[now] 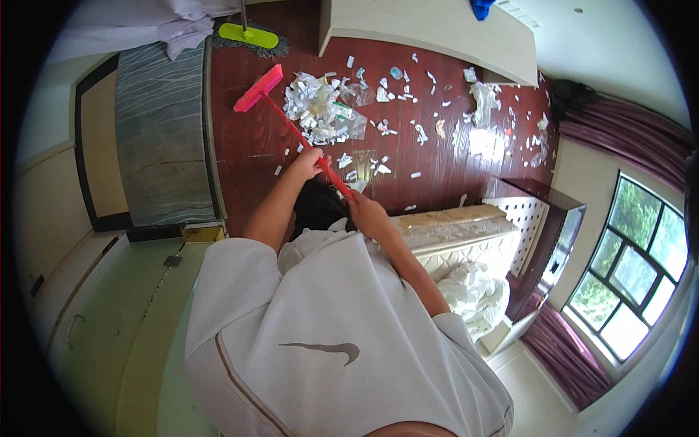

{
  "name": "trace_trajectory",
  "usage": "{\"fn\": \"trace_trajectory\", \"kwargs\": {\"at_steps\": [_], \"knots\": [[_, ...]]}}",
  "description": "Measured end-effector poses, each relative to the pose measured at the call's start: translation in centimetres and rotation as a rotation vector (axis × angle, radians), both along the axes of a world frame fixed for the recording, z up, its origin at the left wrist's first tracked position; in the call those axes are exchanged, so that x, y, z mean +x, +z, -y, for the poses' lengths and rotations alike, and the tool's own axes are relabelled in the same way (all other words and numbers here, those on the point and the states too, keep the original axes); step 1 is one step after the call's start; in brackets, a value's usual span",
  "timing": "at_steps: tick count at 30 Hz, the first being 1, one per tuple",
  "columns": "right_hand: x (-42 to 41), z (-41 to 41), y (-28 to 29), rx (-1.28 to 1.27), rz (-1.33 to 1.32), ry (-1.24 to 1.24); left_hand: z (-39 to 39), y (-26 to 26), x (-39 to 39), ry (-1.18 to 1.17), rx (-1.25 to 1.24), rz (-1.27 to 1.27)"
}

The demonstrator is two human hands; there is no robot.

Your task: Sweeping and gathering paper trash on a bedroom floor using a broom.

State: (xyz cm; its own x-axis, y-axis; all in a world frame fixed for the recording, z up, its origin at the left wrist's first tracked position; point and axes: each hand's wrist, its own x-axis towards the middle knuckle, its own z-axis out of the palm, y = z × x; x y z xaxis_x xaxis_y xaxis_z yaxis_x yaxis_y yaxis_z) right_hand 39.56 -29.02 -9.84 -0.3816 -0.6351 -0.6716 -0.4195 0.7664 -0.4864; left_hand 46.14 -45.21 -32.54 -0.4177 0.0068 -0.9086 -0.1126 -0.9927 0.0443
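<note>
Both my hands grip the red handle of a pink broom [260,89]. My left hand [310,163] holds it lower down, nearer the broom head. Close to my waist, my right hand [369,214] is wrapped around the handle's upper part. The broom head rests on or just above the dark red wood floor [246,164]; which of the two I cannot tell. Just right of it lies a heap of white paper scraps and clear plastic [322,109]. More scraps [385,128] are scattered across the floor to the right.
A green flat mop [247,36] stands at the top left beside a grey stone-patterned panel [164,136]. A white furniture piece [426,35] borders the floor at the top. To my right are a mattress [464,235], crumpled white bedding [475,295] and a window [628,267] with purple curtains [622,123].
</note>
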Motion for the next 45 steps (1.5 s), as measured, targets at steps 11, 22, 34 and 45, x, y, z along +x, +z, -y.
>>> {"fn": "trace_trajectory", "kwargs": {"at_steps": [11, 22, 34, 45], "knots": [[0.2, -7.1, 10.7, -0.004, -0.074, -0.331, -10.3, 8.3, -5.4, -0.312, 0.099, 0.006], [-5.2, -8.0, 11.8, -0.099, 0.064, -0.025, -8.6, 10.2, -4.2, 0.183, -0.107, -0.153], [-12.1, -14.7, 11.5, -0.371, 0.086, 0.519, -18.7, 11.9, -1.9, 0.624, -0.221, -0.149], [-15.5, -13.6, 3.9, -0.296, 0.345, 0.75, -25.5, 7.9, -2.0, 0.916, -0.161, -0.022]]}}
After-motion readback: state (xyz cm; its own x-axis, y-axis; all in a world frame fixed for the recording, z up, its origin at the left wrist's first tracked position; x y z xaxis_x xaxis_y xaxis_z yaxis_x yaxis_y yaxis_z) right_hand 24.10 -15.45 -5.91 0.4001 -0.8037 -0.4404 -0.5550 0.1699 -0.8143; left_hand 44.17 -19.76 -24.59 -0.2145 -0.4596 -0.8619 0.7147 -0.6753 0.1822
